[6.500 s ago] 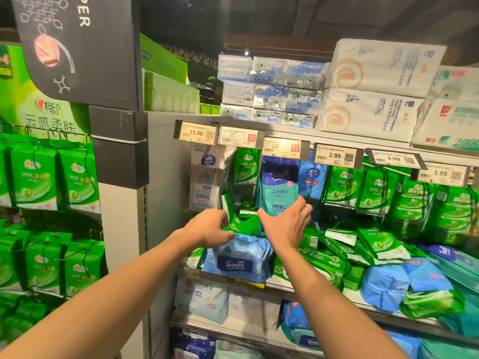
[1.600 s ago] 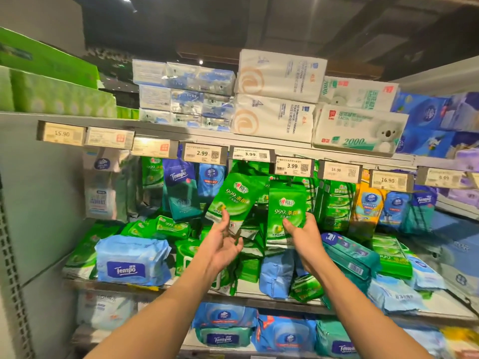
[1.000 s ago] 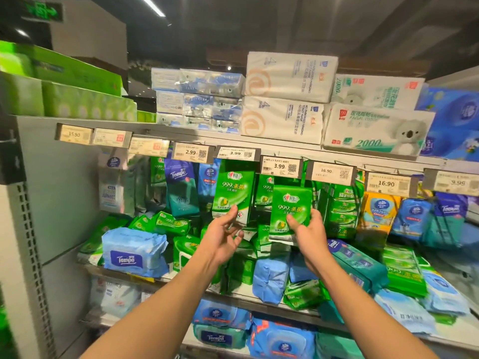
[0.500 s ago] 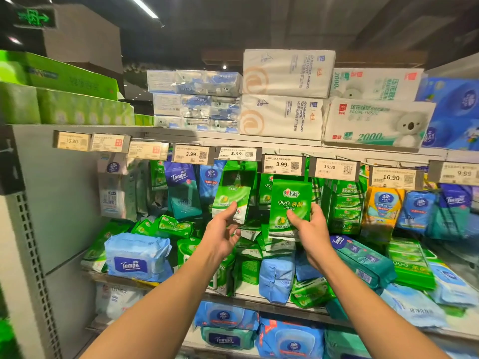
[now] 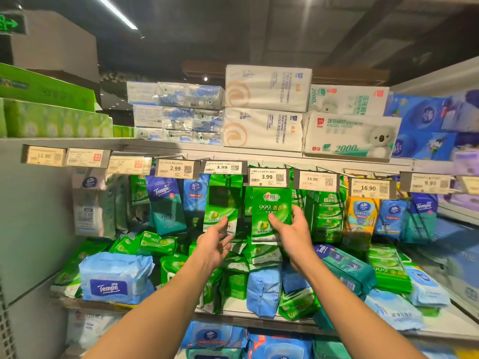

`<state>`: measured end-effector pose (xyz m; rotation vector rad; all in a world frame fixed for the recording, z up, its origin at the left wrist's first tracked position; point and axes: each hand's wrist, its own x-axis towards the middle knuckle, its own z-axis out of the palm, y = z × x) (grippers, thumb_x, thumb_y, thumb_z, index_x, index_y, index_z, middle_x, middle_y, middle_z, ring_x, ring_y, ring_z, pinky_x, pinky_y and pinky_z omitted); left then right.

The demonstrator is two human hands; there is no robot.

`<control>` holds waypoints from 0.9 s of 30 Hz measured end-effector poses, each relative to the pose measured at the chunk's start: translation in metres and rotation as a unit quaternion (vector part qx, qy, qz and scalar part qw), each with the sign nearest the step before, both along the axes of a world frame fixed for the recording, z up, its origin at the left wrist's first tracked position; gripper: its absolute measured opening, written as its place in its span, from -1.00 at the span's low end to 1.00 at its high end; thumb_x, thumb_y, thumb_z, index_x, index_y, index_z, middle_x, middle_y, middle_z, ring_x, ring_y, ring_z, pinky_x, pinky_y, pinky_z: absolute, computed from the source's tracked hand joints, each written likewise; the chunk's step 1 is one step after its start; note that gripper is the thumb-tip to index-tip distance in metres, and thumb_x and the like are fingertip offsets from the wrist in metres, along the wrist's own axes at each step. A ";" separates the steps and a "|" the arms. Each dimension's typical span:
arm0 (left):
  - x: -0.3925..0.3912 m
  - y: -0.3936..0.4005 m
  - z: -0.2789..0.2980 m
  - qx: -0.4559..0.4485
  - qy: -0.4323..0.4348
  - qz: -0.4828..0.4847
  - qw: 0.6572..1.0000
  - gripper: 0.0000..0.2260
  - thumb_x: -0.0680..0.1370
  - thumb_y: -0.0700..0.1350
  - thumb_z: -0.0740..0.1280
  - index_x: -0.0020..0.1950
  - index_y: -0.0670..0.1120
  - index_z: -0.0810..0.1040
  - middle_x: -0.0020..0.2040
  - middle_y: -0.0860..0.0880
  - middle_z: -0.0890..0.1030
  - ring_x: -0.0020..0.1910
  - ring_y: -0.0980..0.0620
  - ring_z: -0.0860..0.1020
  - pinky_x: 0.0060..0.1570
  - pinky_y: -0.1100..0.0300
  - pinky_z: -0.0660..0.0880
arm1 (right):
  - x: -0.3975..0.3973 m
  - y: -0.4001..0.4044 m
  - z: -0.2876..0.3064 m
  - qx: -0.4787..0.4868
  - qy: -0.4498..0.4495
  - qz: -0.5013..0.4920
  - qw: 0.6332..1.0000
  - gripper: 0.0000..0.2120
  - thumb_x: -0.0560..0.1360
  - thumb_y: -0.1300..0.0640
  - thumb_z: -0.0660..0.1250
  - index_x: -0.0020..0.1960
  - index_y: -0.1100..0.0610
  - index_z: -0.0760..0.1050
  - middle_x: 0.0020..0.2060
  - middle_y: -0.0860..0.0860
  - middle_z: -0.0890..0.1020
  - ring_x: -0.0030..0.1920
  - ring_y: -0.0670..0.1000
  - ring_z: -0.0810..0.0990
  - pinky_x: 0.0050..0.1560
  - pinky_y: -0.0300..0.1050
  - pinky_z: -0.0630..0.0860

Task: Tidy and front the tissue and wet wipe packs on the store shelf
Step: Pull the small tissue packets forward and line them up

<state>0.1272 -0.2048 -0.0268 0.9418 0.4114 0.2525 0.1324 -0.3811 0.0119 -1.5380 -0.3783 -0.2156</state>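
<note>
Reaching up to the hanging row, the right hand (image 5: 290,229) holds a green wet wipe pack (image 5: 270,213) that hangs under the 3.99 price tag (image 5: 268,177), thumb on its front and the other fingers curled round its right edge. The left hand (image 5: 216,242) is just below a second green pack (image 5: 223,203) that hangs tilted on the next hook to the left; its fingers are loosely spread, with the thumb tip at the pack's lower edge, and I cannot tell whether it actually touches. To the left of these hang a dark blue Tempo pack (image 5: 166,203) and a blue pack (image 5: 195,195), and to the right a yellow pack (image 5: 360,216). Below the hands the shelf (image 5: 259,316) carries a jumbled heap of green and blue packs lying at all angles, with a light blue Tempo pack (image 5: 114,278) at the front left and a teal pack (image 5: 347,270) leaning at the right, just beside the right forearm. Large white tissue bundles (image 5: 267,107) are stacked on the top shelf
</note>
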 end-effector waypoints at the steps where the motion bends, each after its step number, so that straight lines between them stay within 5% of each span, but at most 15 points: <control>1: 0.000 0.001 -0.001 0.006 0.001 -0.008 1.000 -0.72 0.48 0.07 0.45 0.02 -0.10 0.56 0.12 -0.06 0.57 -0.04 0.05 0.63 -0.47 0.27 0.48 | 0.003 0.003 0.001 0.002 -0.004 -0.001 1.000 -0.40 0.48 0.07 0.46 0.44 0.12 0.30 0.21 0.03 0.59 0.22 0.09 0.57 0.32 0.22 0.45; 5: -0.003 0.004 -0.004 0.012 -0.004 -0.024 1.000 -0.71 0.47 0.09 0.45 0.03 -0.07 0.54 0.16 -0.08 0.55 0.00 0.01 0.65 -0.51 0.28 0.48 | 0.011 0.015 0.001 0.008 -0.003 -0.004 1.000 -0.33 0.42 0.00 0.46 0.45 0.09 0.29 0.30 0.05 0.54 0.28 0.11 0.53 0.34 0.24 0.44; 13: -0.006 0.011 -0.007 0.035 0.011 -0.044 0.998 -0.73 0.48 0.08 0.45 0.01 -0.09 0.61 0.07 -0.04 0.67 -0.14 0.06 0.66 -0.48 0.30 0.45 | 0.018 0.025 -0.002 0.005 -0.012 -0.004 1.000 -0.27 0.54 0.15 0.39 0.58 0.11 0.08 0.54 0.05 0.23 0.50 0.10 0.25 0.47 0.15 0.25; 21: -0.002 0.018 -0.013 0.035 0.020 -0.047 0.998 -0.76 0.48 0.07 0.45 -0.02 -0.08 0.62 -0.16 0.02 0.69 -0.21 0.07 0.64 -0.39 0.28 0.42 | 0.021 0.018 -0.010 -0.013 -0.006 -0.016 1.000 -0.33 0.56 0.15 0.37 0.56 0.16 0.12 0.47 0.07 0.34 0.33 0.00 0.35 0.37 0.02 0.27; 27: 0.002 0.013 -0.017 0.038 0.021 -0.055 0.998 -0.74 0.48 0.08 0.45 0.01 -0.08 0.61 -0.13 0.02 0.68 -0.21 0.08 0.64 -0.41 0.26 0.44 | 0.026 0.019 -0.015 -0.003 0.031 -0.023 0.999 -0.27 0.52 0.08 0.41 0.56 0.10 0.12 0.48 0.05 0.34 0.45 0.12 0.35 0.44 0.24 0.29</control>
